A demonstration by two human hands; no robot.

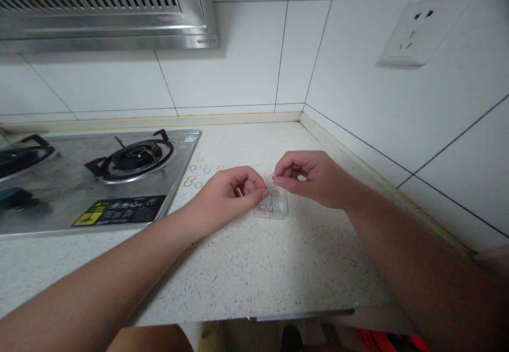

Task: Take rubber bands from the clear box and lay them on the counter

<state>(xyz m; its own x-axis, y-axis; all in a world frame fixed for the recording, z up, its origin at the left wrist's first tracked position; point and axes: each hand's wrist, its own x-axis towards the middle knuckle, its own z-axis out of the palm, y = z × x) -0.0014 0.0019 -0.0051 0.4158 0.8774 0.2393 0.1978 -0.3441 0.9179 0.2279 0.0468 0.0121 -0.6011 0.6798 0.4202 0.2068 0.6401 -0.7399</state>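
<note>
A small clear plastic box (275, 206) lies on the speckled white countertop (254, 267), with a few small coloured rings inside it. My left hand (228, 190) is pinched closed at the box's left edge. My right hand (308, 174) is pinched closed just above the box's upper edge. What the fingertips of either hand pinch is too small to make out. Several small coloured rings (199, 174) lie loose on the counter to the left of my left hand, beside the stove.
A steel gas stove (91, 182) with black burners fills the left of the counter. A range hood (103, 7) hangs above it. Tiled walls close the back and right, with a wall socket (413, 34). The counter's front edge (278, 317) is near me.
</note>
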